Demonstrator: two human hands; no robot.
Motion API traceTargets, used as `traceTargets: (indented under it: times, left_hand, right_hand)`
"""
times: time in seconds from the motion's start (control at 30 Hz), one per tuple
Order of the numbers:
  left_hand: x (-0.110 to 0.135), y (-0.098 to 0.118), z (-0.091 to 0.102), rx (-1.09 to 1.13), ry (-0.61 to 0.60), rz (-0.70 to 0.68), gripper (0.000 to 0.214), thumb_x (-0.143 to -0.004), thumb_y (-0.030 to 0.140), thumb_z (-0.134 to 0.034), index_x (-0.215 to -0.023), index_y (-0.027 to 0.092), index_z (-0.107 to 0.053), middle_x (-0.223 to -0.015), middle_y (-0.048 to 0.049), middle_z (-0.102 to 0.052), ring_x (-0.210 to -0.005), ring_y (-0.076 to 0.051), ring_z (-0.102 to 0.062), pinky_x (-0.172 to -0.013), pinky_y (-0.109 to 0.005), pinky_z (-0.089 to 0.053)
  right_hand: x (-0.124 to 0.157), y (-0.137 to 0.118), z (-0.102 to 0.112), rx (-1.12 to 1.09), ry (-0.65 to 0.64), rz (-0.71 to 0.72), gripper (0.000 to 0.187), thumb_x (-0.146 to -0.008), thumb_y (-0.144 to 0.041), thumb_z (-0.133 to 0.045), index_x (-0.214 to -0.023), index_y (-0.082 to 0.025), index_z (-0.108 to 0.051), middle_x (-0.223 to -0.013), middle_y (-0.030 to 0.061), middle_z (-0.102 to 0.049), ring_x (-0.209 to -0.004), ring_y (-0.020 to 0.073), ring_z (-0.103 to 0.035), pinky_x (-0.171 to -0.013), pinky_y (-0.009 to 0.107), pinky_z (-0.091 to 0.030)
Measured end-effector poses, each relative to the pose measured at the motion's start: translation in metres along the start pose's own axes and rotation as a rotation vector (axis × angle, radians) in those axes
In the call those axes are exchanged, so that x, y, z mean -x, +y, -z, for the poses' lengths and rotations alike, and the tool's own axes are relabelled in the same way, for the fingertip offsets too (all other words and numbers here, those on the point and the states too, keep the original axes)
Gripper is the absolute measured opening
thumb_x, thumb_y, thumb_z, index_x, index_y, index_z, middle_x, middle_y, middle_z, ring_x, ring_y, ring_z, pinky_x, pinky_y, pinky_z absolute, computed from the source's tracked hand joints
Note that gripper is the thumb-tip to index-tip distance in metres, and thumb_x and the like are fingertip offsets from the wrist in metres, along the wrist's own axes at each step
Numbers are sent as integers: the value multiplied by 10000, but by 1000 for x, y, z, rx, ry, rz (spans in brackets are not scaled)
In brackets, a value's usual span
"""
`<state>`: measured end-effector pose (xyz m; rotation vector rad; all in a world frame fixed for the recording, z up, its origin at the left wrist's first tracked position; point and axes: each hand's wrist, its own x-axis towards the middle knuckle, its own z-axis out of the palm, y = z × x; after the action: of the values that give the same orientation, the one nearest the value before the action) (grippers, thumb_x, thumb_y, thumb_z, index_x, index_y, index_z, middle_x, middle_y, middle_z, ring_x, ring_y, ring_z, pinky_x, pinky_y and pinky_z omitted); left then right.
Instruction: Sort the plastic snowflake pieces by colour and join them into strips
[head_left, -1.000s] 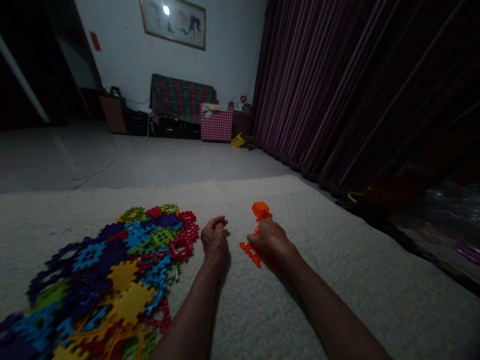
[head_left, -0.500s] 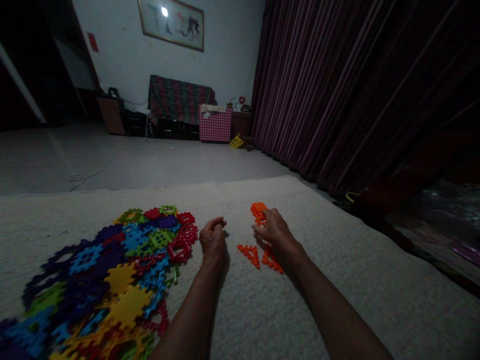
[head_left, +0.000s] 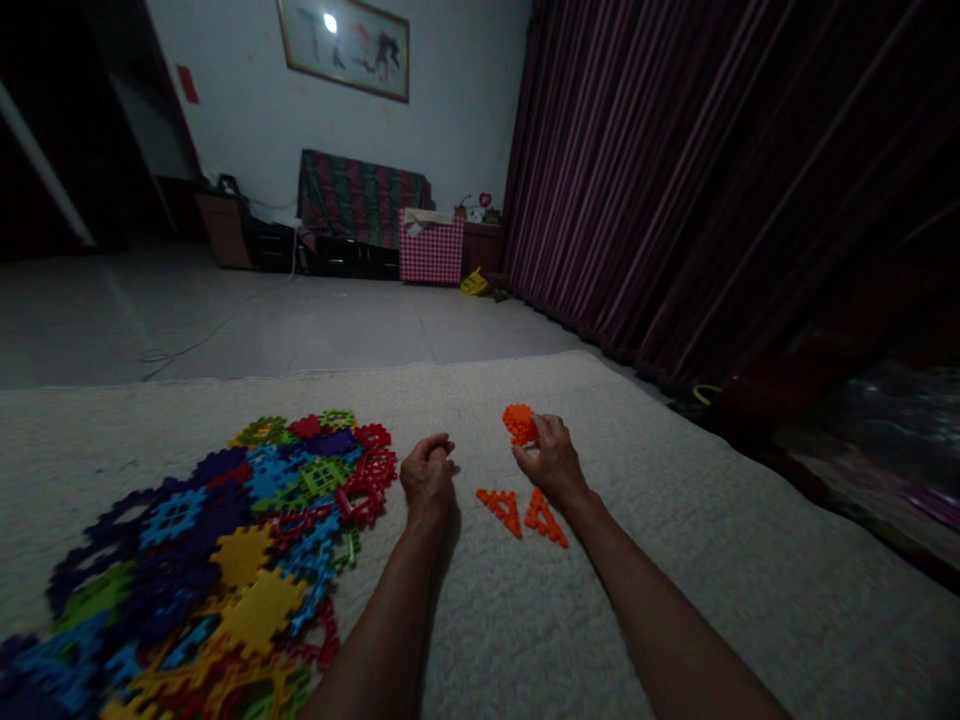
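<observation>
My right hand rests on the cream rug with its fingers closed round a round orange plastic piece. Just behind that hand lie two orange triangular pieces, side by side and free of it. My left hand is curled into a loose fist on the rug, beside the right edge of a pile of colourful interlocking plastic pieces. Nothing shows inside the fist.
The pile of blue, purple, yellow, red and green pieces spreads over the rug's left side. Beyond the rug lies a grey tiled floor with a cable. A dark striped curtain hangs on the right. A covered bench and a checked box stand by the far wall.
My right hand has moved forward off the two orange triangles, which now lie uncovered, and has closed on the round orange piece. My left hand has stayed put.
</observation>
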<state>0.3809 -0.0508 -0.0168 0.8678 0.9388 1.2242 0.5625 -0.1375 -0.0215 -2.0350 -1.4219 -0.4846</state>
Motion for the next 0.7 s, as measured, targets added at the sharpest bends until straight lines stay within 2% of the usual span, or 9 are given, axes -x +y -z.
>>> traceTargets:
  times: [0.43,0.5,0.57,0.63,0.7]
  left_hand:
    - [-6,-8,3,-16,-14,-41,326,-601,219,-538,-851,132,-728,-771,-82,-701,-665,-160,-638,-563,-258,-498]
    - [-7,-11,3,-11,-28,-43,330,-605,227,-544,-862,133,-728,-773,-78,-699,-657,-156,-635,-565,-260,-500]
    - [-8,-12,3,0,-34,-38,339,-609,234,-546,-875,130,-727,-778,-79,-699,-638,-152,-627,-558,-263,-497]
    - [-7,-12,3,3,-30,-35,344,-610,235,-546,-881,126,-727,-786,-82,-701,-626,-147,-619,-554,-262,-490]
    - [-5,-10,3,1,-21,-34,336,-609,231,-548,-873,127,-727,-792,-85,-704,-631,-145,-617,-562,-259,-484]
  right_hand:
    - [4,3,-2,25,26,9,514,-782,-327,-660,-1245,-143,-538,-1205,167,-555,-1113,306,-524,-983,455,-455]
    - [5,-3,1,-5,61,12,470,-804,-326,-634,-1227,-138,-556,-1214,172,-559,-1123,302,-527,-970,447,-462]
    - [5,-11,7,-73,66,9,344,-834,-295,-581,-1143,-145,-605,-1152,159,-597,-1087,278,-557,-935,410,-478]
    - [4,-23,16,-157,-55,-2,218,-835,-253,-559,-1013,-170,-654,-1010,114,-649,-957,235,-608,-853,354,-496]
    - [4,-37,30,-214,-237,-27,131,-792,-261,-618,-891,-200,-678,-858,61,-669,-784,194,-617,-735,308,-487]
